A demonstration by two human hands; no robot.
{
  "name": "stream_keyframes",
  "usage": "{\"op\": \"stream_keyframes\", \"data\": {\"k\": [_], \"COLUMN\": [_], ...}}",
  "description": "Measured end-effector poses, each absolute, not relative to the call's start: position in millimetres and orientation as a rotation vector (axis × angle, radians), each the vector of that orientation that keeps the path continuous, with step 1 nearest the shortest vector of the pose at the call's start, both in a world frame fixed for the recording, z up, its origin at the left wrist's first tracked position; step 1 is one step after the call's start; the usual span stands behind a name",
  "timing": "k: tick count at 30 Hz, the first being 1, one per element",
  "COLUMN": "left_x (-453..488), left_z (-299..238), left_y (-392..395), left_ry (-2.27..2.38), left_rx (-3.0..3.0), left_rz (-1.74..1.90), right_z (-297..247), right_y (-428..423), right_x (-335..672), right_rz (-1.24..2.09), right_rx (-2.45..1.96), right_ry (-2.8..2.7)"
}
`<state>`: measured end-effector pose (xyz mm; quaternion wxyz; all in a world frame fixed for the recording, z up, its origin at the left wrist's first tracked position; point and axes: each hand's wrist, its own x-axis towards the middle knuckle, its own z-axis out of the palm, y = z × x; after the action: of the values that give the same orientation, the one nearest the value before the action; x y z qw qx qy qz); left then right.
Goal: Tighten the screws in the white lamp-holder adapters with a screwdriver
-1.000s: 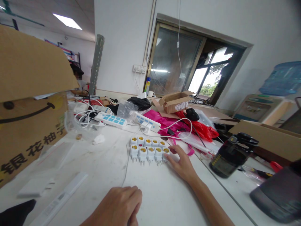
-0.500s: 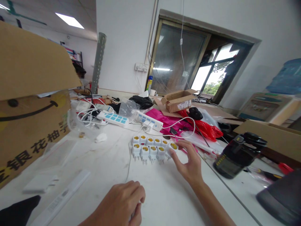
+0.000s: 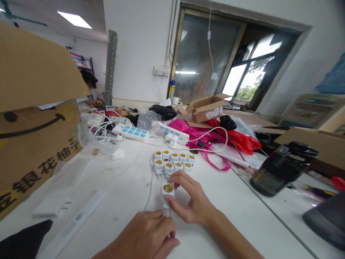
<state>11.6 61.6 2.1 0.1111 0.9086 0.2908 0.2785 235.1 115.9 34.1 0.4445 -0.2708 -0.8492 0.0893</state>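
Observation:
My right hand (image 3: 190,199) pinches a white plug-in lamp socket (image 3: 167,190) with a brass-lined opening, held near me above the white table (image 3: 126,183). My left hand (image 3: 147,235) is curled just below it, its fingers closed against the socket's plug end. Behind them, two rows of several identical white lamp sockets (image 3: 173,160) stand together on the table. A thin white cable (image 3: 149,187) runs along the table past the left of the held socket.
A large cardboard box (image 3: 32,108) stands at left. White power strips (image 3: 131,132), cables, pink and red bags (image 3: 237,140) and a small open box (image 3: 206,108) crowd the back. A black multimeter (image 3: 280,169) lies at right. White plastic strips (image 3: 72,225) lie front left. A person sits far left.
My right hand has taken one socket from the right end of the front row and carried it toward me. My left hand now touches its plug end.

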Motion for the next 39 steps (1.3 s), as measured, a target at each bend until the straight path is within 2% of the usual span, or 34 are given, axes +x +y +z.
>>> {"op": "stream_keyframes", "data": {"k": [11, 24, 27, 32, 39], "left_x": [15.9, 16.1, 12.3, 7.0, -6.6], "left_z": [-5.1, 3.3, 9.4, 21.3, 34.5], "left_y": [61.4, 57.2, 56.4, 58.7, 68.8], "left_ry": [0.709, 0.712, 0.681, 0.636, 0.985], "left_rx": [2.925, 2.881, 2.765, 2.315, 1.870], "left_rz": [0.875, 0.830, 0.834, 1.167, 1.432], "right_z": [28.4, 24.1, 25.7, 25.1, 24.3], "right_y": [119.6, 122.0, 121.1, 119.2, 106.1], "right_x": [238.5, 239.0, 238.6, 234.5, 215.0], "right_rz": [0.251, 0.304, 0.341, 0.373, 0.180], "right_rx": [-0.744, -0.786, -0.801, -0.780, -0.635], "right_ry": [-2.193, -2.234, -2.251, -2.294, -2.305]}}
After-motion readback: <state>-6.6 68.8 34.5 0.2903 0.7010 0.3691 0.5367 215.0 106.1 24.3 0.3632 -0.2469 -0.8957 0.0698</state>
